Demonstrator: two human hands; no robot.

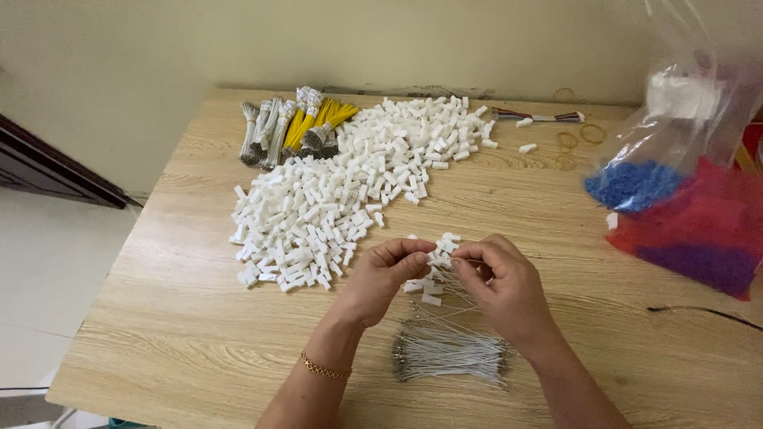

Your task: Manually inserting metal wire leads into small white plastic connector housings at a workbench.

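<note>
Wooden table (199, 318) carries a big heap of white plugs (350, 191), barely dented. Between my left hand (389, 278) and right hand (497, 282) I pinch 1 plug (435, 257) onto a thin wire; few finished, loose wires (449, 353) wait below.

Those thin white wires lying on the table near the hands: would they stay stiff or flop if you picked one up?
The white wires look hair-thin, so one would probably droop from the fingers. They likely weigh almost nothing. Lying loose on the smooth wooden table, they would probably slide and scatter at a push.
</note>
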